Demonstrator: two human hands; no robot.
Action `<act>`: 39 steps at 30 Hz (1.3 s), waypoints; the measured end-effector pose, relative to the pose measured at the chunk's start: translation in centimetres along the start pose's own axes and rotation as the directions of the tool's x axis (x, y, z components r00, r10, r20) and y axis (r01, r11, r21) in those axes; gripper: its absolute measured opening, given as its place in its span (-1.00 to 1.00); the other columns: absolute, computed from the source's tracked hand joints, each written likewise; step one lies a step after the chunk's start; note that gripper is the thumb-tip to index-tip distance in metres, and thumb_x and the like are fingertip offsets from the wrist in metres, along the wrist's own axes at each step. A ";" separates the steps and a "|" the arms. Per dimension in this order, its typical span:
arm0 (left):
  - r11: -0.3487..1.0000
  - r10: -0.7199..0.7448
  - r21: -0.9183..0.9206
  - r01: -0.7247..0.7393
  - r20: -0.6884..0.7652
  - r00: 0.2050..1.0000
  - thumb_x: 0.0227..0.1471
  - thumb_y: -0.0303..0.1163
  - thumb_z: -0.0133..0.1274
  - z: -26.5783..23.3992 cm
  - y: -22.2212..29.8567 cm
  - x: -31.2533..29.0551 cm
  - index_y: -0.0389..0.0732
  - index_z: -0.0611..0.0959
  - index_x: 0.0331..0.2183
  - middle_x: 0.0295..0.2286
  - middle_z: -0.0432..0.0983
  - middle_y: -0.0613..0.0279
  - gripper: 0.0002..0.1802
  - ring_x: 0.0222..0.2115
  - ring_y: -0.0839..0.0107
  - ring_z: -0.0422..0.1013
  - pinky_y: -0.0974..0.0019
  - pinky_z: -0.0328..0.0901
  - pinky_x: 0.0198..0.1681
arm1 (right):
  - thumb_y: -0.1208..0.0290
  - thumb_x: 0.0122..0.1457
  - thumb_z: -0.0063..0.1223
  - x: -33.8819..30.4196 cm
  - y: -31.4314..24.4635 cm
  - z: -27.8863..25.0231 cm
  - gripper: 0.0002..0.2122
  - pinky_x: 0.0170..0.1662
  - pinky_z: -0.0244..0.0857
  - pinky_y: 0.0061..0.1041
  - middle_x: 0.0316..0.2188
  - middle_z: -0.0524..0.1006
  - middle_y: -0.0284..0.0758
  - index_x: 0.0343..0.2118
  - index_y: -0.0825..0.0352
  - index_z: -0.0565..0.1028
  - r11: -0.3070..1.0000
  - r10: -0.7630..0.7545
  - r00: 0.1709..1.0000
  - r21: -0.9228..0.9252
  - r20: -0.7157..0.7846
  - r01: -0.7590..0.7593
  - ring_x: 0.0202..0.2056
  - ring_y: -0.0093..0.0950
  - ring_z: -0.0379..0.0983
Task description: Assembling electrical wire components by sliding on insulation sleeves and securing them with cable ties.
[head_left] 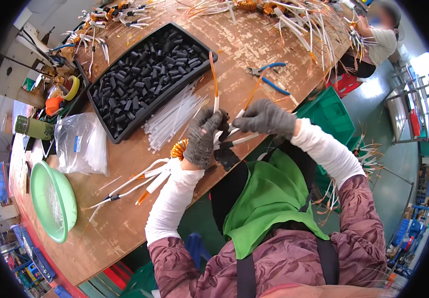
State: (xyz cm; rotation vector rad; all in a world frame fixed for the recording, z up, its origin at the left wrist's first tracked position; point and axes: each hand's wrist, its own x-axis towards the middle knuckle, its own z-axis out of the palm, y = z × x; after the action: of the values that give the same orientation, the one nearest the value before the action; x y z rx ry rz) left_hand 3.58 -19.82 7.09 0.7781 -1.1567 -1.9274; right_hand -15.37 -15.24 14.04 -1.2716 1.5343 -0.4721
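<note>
A copper-wound coil (178, 148) with long white-sleeved leads is being held at the near edge of a worn wooden bench (254, 44). The left hand (202, 139), in a grey glove, is being closed around the coil's leads just above the winding; the right hand (266, 118), also gloved, is being pinched together on a white sleeve (242, 140) just beside the left fingers. Two bare orange wires (214, 74) are being fanned upward out of the grip. Beyond the grip, a bundle of clear sleeves (172, 119) is lying against a black tray of short black tubes (145, 74); blue-handled pliers (274, 79) are lying past the right hand. For a clean result, the lead is probably best kept straight and taut while the sleeve is being slid toward the winding
</note>
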 end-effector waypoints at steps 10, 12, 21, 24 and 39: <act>0.997 -0.075 0.019 0.074 0.055 0.996 0.01 -0.27 0.04 1.2 0.3 -0.4 -0.31 0.54 -0.31 -0.54 0.47 0.26 -0.71 -0.52 0.52 0.41 0.48 0.33 -0.44 | 0.51 0.10 -0.08 0.9 -0.9 -9.0 -0.76 -0.19 0.42 -0.40 -0.22 0.45 -0.12 -0.17 0.47 0.34 0.589 -0.210 0.967 0.771 -0.145 0.243 -0.21 -0.33 0.46; 0.997 -0.081 0.024 0.080 0.052 0.995 0.02 -0.29 0.04 1.3 0.5 -0.5 -0.31 0.54 -0.32 -0.54 0.48 0.23 -0.74 -0.52 0.50 0.41 0.48 0.31 -0.48 | 0.44 0.13 -0.09 1.2 -2.1 -9.0 -0.74 -0.25 0.43 -0.44 -0.24 0.47 -0.14 -0.14 0.45 0.34 0.688 -0.205 0.966 0.679 -0.157 0.256 -0.27 -0.36 0.48; 0.992 -0.122 0.048 0.119 0.070 0.990 0.03 -0.35 0.02 1.6 1.0 -0.8 -0.28 0.55 -0.22 -0.48 0.45 0.34 -0.72 -0.49 0.61 0.36 0.53 0.31 -0.39 | 0.02 0.12 -0.05 2.8 -4.7 -9.1 -0.63 -0.77 -0.06 -0.66 -0.80 0.27 -0.50 -0.47 0.30 0.51 0.944 -0.022 0.958 0.309 -0.285 0.114 -0.81 -0.69 0.09; 0.993 -0.115 0.033 0.112 0.094 0.989 0.03 -0.37 0.01 1.4 0.8 -0.6 -0.27 0.55 -0.21 -0.46 0.46 0.34 -0.73 -0.47 0.61 0.36 0.55 0.31 -0.36 | 0.00 0.12 -0.06 3.0 -4.6 -9.2 -0.61 -0.77 -0.07 -0.65 -0.80 0.24 -0.50 -0.48 0.31 0.51 0.943 -0.056 0.964 0.303 -0.261 0.137 -0.81 -0.69 0.08; 0.990 -0.126 0.075 0.121 0.064 0.990 0.00 -0.30 0.04 1.8 1.1 -0.6 -0.28 0.56 -0.23 -0.53 0.44 0.34 -0.70 -0.54 0.61 0.35 0.53 0.30 -0.52 | 0.04 0.13 -0.05 3.4 -5.9 -8.8 -0.63 -0.76 -0.05 -0.70 -0.82 0.29 -0.48 -0.50 0.30 0.51 0.980 -0.170 0.969 0.075 -0.177 0.185 -0.82 -0.73 0.12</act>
State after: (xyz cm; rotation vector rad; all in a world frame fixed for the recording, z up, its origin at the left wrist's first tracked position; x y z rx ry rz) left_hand 2.78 -18.86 8.90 0.8450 -1.2505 -2.0379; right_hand -19.89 -22.98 20.59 -1.3316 1.5261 -0.7751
